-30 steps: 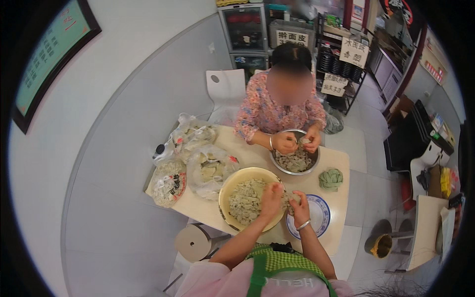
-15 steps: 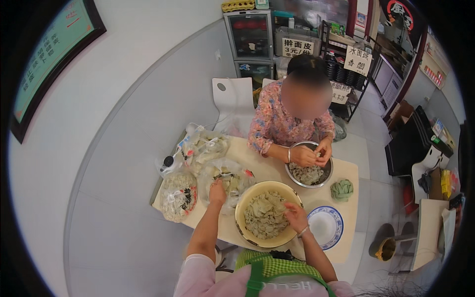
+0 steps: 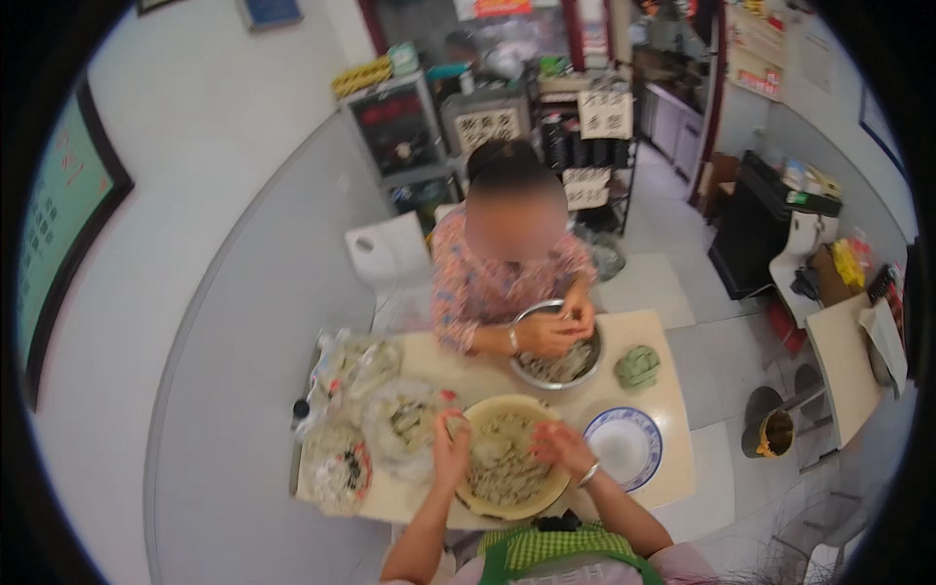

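Observation:
A yellow enamel basin (image 3: pixel 461 499) stands in front of me, holding a heap of pale grey-green, flaky pieces (image 3: pixel 507 478). At its left rim, my left hand (image 3: pixel 450 456) is closed around what looks like a pale greenish piece, blurred by motion. My right hand (image 3: pixel 560 447) hovers over the right rim, fingers apart, with nothing visible in it. Beside my left hand an opened clear plastic bag (image 3: pixel 402 429) contains more pale pieces. A filled, knotted-looking bag (image 3: pixel 336 468) lies left of it, and another bag (image 3: pixel 361 361) lies behind.
Across the table (image 3: pixel 673 487) a person (image 3: pixel 507 273) works with both hands over a steel bowl (image 3: pixel 558 382). A blue-rimmed white bowl (image 3: pixel 624 447) sits right of the basin, with a green cloth (image 3: pixel 638 367) behind it. A dark-capped bottle (image 3: pixel 300 413) stands at the left edge.
My left hand has moved from the opened bag right to the basin's rim. My right hand stays by the right rim, fingers now more spread. The whole view has shifted.

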The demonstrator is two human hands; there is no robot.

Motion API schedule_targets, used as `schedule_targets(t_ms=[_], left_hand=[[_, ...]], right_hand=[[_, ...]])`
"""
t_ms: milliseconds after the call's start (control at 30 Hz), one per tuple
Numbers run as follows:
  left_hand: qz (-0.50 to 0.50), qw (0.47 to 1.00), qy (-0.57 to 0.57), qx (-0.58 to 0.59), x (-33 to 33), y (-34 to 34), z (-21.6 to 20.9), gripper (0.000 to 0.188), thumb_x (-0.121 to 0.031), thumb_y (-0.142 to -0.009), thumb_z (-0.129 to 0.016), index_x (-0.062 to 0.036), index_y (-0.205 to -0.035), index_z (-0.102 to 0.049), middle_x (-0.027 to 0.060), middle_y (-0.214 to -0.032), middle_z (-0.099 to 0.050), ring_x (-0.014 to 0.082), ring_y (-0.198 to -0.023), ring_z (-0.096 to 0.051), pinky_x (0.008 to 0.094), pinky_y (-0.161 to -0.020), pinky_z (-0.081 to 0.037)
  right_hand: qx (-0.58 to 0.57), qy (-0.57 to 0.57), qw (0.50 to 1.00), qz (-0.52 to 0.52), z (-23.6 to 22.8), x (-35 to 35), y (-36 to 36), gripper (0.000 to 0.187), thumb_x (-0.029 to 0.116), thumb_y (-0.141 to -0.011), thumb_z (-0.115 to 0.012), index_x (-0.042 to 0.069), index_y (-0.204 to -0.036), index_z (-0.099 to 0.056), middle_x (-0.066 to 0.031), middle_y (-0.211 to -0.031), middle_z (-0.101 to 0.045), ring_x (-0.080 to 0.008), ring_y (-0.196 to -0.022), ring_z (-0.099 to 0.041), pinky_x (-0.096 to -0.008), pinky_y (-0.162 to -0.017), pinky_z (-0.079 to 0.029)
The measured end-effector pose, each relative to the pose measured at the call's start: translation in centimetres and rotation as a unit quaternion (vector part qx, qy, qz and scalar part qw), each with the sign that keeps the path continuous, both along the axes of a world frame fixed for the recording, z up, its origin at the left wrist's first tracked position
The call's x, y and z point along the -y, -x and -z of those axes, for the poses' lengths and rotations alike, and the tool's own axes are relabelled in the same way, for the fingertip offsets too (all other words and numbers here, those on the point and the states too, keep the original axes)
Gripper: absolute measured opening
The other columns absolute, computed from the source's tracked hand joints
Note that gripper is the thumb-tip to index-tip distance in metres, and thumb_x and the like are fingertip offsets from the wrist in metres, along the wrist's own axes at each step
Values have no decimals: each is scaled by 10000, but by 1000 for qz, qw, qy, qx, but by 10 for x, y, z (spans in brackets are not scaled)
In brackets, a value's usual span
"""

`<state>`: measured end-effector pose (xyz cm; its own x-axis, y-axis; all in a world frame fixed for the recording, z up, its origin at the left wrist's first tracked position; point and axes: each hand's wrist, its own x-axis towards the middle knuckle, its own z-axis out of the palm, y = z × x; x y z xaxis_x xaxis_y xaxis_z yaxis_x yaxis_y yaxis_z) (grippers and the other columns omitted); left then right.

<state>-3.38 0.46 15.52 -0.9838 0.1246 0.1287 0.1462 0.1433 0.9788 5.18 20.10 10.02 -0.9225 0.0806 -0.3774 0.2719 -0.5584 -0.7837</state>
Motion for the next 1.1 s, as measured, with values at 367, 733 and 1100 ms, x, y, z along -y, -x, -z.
schedule_targets(t_ms=[367,733,1100], left_hand=[[80,994,-70,20,-152,-87,16,266,-210,-917,-363,-21,-749,-444,45,-708,-478,110,-681,-448,246,-636,-389],[120,991,-42,35,-227,-108,16,496,-310,-925,-325,-30,-518,-374,23,-479,-423,103,-454,-380,265,-454,-329],[150,985,76,24,-261,-112,50,506,-290,-914,-310,-18,-501,-416,48,-420,-407,144,-399,-385,303,-417,-320]], right_hand=[[-75,199,956,202,15,0,-27,249,268,-904,-393,47,-980,-478,-61,-999,-526,-159,-915,-515,-299,-784,-444],[-203,173,912,313,98,-37,-4,158,139,-825,-437,42,-760,-544,-45,-732,-550,-184,-690,-523,-308,-621,-434],[76,343,868,350,65,-74,-49,335,300,-913,-335,30,-930,-534,-84,-881,-583,-201,-820,-559,-309,-742,-444]])
